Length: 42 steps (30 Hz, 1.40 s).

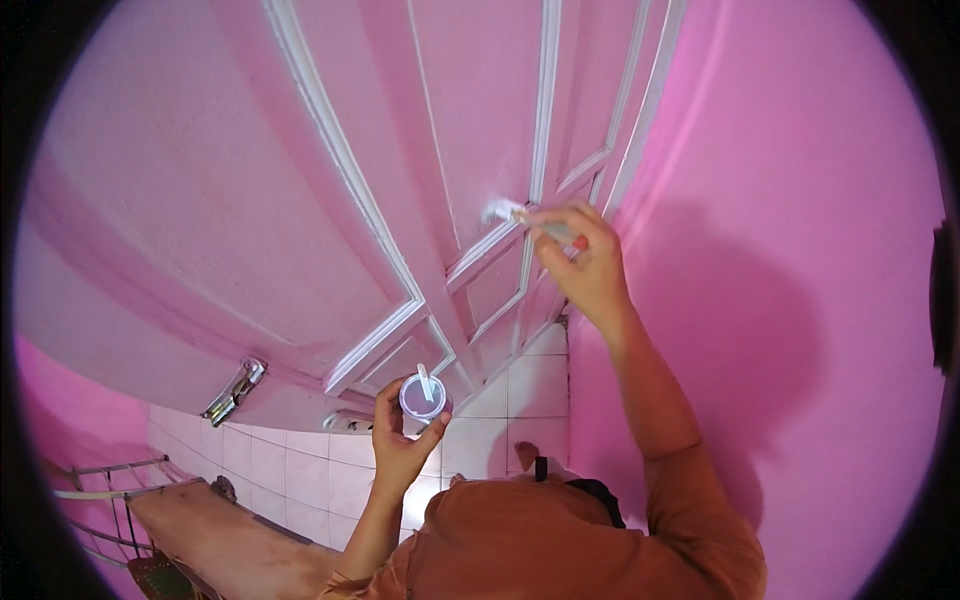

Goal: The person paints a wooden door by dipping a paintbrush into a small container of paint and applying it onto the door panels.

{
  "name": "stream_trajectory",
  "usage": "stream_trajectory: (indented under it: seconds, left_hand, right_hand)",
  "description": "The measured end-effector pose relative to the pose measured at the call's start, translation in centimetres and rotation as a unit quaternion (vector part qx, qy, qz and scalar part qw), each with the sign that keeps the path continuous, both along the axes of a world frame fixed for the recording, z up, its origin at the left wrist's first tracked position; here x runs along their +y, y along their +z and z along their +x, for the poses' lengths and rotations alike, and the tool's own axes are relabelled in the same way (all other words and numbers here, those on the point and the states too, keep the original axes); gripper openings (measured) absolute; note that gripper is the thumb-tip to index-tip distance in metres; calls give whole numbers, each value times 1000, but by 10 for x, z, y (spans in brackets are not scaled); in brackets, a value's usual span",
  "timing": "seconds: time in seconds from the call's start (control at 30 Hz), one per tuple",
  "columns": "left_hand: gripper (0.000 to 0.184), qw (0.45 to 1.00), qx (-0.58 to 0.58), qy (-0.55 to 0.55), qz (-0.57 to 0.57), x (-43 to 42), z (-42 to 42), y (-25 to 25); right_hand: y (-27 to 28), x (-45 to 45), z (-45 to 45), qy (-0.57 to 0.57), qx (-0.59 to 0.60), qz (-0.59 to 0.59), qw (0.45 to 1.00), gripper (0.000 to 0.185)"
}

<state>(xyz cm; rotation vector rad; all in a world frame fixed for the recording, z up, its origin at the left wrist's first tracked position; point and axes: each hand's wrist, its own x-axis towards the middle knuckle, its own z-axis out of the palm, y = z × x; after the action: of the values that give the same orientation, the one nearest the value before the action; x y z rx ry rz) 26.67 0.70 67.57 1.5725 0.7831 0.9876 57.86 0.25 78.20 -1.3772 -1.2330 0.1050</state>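
My right hand (582, 262) is closed round the handle of a paintbrush (545, 226). The brush's white bristles touch the pink panelled door (475, 130), by the lower corner of a panel with white moulding (487, 248). Lower down, my left hand (402, 440) holds a small round cup (422, 402) between thumb and fingers. A white stick (425, 382) leans in the cup, which has pale, greyish contents.
A metal door handle (236, 392) sits near the door's left edge. To the right is a pink wall (800, 200). White floor tiles (480, 440) lie below. At the lower left are a metal rack (110, 490) and a brown surface (230, 530).
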Motion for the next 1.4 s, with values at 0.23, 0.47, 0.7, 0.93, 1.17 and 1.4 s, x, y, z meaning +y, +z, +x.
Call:
stream_trajectory:
  seconds: [0.23,0.47,0.7,0.93,1.17,1.4]
  left_hand:
    - [67,1000,1,9,-3,-7,-3,1]
    - [67,1000,4,6,-4,-8,-8,-1]
    - [67,1000,8,8,-1,-11,-7,0]
    - [68,1000,21,6,-6,-12,-8,-2]
    - [68,1000,23,8,-16,-11,-11,-6]
    - [68,999,35,-2,5,-11,-9,-6]
  right_hand:
    - [18,-15,2,-25,-3,122,992,18]
    - [9,-9,-17,13,-19,-30,999,21]
    - [18,-2,7,-58,38,225,972,22]
    - [-88,6,-11,-70,41,127,989,20]
    - [-58,1,-1,-68,130,200,969,18]
    - [-88,13,5,-70,28,174,982,20]
